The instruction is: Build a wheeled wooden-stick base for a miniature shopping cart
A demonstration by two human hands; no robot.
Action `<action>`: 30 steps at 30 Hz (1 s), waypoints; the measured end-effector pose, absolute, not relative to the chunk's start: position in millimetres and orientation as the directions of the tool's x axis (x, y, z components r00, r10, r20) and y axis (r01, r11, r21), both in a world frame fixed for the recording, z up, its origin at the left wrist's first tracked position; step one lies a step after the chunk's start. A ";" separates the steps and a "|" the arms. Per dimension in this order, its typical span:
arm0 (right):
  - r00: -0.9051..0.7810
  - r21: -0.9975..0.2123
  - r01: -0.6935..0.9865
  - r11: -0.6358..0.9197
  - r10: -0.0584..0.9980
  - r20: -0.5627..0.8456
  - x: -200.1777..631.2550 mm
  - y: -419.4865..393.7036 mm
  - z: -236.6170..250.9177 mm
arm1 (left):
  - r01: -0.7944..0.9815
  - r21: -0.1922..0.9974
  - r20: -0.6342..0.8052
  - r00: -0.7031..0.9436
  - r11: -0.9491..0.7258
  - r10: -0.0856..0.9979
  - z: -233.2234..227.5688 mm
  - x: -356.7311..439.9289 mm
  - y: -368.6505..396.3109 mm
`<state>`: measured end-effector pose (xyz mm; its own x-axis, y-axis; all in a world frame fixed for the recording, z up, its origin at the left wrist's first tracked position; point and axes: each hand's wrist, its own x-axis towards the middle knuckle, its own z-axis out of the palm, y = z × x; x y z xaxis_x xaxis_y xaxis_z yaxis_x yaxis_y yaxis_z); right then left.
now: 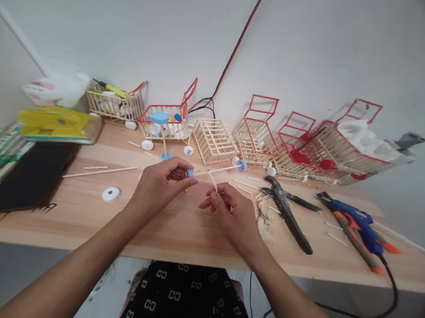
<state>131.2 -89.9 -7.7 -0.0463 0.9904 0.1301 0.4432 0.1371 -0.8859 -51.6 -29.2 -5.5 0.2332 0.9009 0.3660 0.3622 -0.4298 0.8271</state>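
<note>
My left hand (162, 182) pinches a small blue bottle cap at one end of a thin wooden stick axle (215, 170); a second blue cap wheel (242, 166) sits on the stick's far end. My right hand (231, 210) holds a short wooden stick (213, 180) upright between its fingertips, just below the axle. Both hands hover over the middle of the wooden table (179, 229).
Several small stick-built shopping carts stand along the wall, some with red frames (257, 130). Black pliers (288, 211) and a blue glue gun (356, 223) lie to the right. A white cap (111, 194), loose sticks, a black pad (31, 176) and a yellow packet (58, 124) lie to the left.
</note>
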 end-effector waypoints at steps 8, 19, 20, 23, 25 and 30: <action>-0.058 -0.897 0.419 0.137 0.991 0.124 132.5 -88.2 -10.5 | 0.361 0.824 0.371 0.237 -0.436 0.898 -4.8 -51.6 -29.4; -0.064 -0.888 0.440 0.136 0.991 0.120 132.3 -88.0 -9.5 | 0.358 0.824 0.375 0.237 -0.440 0.896 -5.0 -51.9 -29.4; -0.064 -0.888 0.439 0.138 0.990 0.123 132.5 -88.0 -9.8 | 0.357 0.825 0.375 0.236 -0.439 0.897 -4.8 -51.9 -29.5; -0.069 -0.892 0.431 0.140 0.990 0.122 132.6 -88.1 -10.4 | 0.356 0.826 0.370 0.240 -0.436 0.897 -4.2 -51.9 -29.8; -0.070 -0.894 0.426 0.138 0.990 0.119 132.5 -88.0 -10.6 | 0.359 0.824 0.372 0.243 -0.439 0.896 -4.0 -52.1 -29.8; -0.071 -0.896 0.423 0.137 0.990 0.118 132.3 -87.4 -11.2 | 0.363 0.821 0.372 0.246 -0.441 0.895 -3.8 -52.1 -29.5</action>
<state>132.3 -87.4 -11.2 -0.0707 0.9905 0.1182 0.4228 0.1371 -0.8958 -52.1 -29.5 -3.8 0.2461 0.8950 0.3719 0.3628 -0.4409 0.8209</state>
